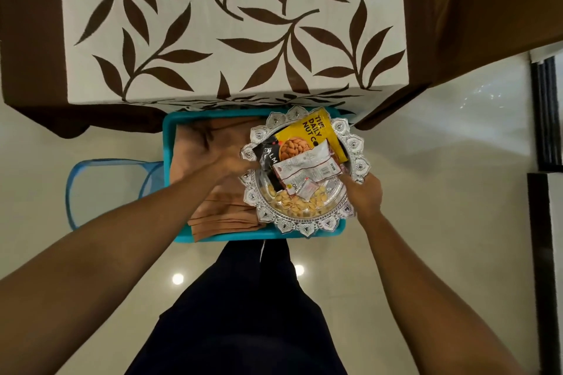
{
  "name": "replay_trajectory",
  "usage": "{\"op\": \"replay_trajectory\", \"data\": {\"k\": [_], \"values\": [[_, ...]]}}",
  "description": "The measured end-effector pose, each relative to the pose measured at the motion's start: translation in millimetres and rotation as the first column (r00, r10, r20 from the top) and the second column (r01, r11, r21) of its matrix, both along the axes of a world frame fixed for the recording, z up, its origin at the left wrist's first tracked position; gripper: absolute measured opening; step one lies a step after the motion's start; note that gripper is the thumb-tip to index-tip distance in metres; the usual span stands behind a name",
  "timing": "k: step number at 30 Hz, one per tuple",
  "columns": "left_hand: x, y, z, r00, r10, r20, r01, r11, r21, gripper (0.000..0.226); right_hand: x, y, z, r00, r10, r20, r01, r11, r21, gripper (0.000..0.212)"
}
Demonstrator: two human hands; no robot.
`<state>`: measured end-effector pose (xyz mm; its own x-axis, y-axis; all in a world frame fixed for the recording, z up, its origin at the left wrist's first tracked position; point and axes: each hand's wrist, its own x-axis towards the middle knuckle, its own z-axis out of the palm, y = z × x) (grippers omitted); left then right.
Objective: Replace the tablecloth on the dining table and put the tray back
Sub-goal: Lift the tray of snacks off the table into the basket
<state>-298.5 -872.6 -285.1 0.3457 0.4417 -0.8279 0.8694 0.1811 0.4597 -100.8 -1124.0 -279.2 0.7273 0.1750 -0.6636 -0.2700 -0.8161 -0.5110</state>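
A glossy cream floor (426, 161) is seen across the lower part of the view, and two round ceiling lights (178, 278) are reflected in it. At the right edge, a dark door or window frame (545, 113) is shown beside a white panel. A blue mesh basket (100, 189) is stood on the floor at the left, just beside a teal stool or bin (167, 143).
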Motion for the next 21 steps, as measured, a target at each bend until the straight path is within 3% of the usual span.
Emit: {"op": "replay_trajectory", "data": {"k": [1, 4, 7, 10, 14, 21], "values": [[0.0, 1.3, 2.9, 0.997, -0.071, -0.04, 0.071, 0.997, -0.008, 0.059, 3.3, -0.8, -2.6, 0.999, -0.001, -0.05, 0.0, 1.0, -0.009, 0.037], [-0.5, 0.3, 6.3, 1.0, -0.006, 0.01, 0.006, 1.0, -0.025, 0.051, 7.4, -1.0, -10.5, 0.986, 0.028, -0.164, -0.037, 0.998, -0.051, 0.044], [-9.6, -6.8, 7.3, 0.999, 0.046, 0.022, -0.046, 0.999, -0.014, 0.047, 7.9, 7.3, -13.0, 0.986, 0.071, -0.152, -0.08, 0.995, -0.056, 0.043], [-16.0, -9.8, 13.1, 0.998, 0.048, 0.032, -0.048, 0.999, 0.01, 0.057, 8.1, 18.6, -9.2, 0.986, 0.093, -0.14, -0.098, 0.995, -0.031, 0.037], [-14.3, -15.0, 24.1, 0.996, -0.061, 0.065, 0.053, 0.993, 0.11, 0.064, 12.3, 28.6, -0.7, 0.981, 0.132, -0.144, -0.142, 0.988, -0.058, 0.026], [-15.2, -11.2, 20.0, 0.994, -0.097, 0.059, 0.09, 0.99, 0.111, 0.066, 8.9, 25.1, 7.0, 0.982, 0.173, -0.081, -0.183, 0.972, -0.145, 0.055]]}}
